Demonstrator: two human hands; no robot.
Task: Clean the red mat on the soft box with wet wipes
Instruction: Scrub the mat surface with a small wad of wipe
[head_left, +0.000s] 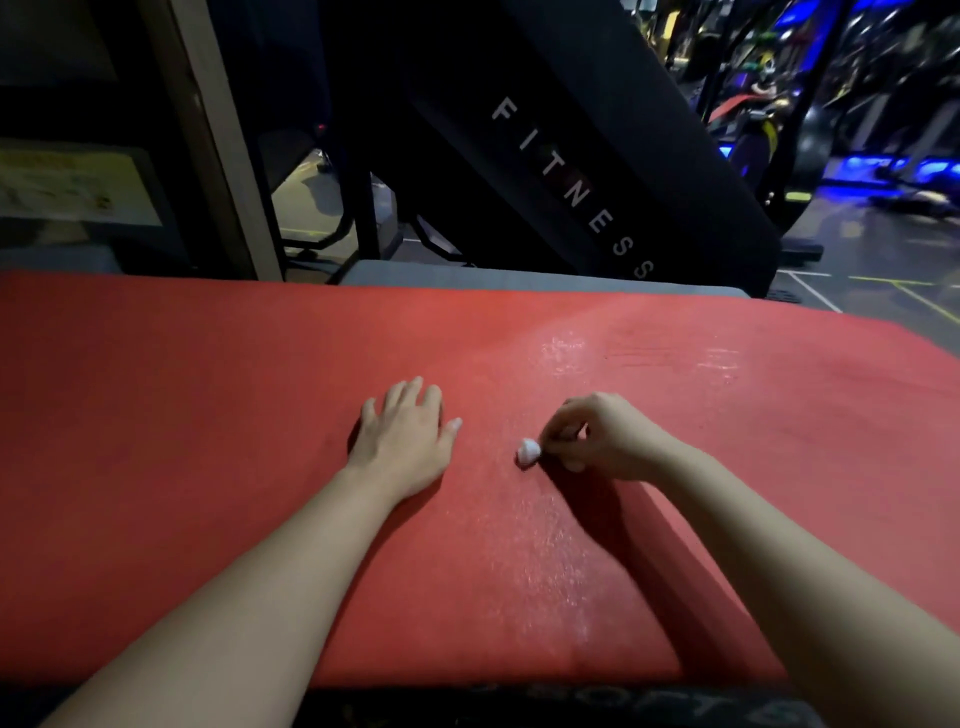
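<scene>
Left hand (402, 439): palm down, fingers straight, forearm extended. Right hand (602, 439): fingers curled, tips pinching a small white wad (528, 451) just left of the hand.

1 red mat (208, 389). 2 hands on it: left hand (402, 441), right hand (602, 436). 1 white wipe wad (528, 451) near its middle. 1 black FITNESS panel (571, 182) and 1 grey pad (519, 278) beyond the far edge.
</scene>
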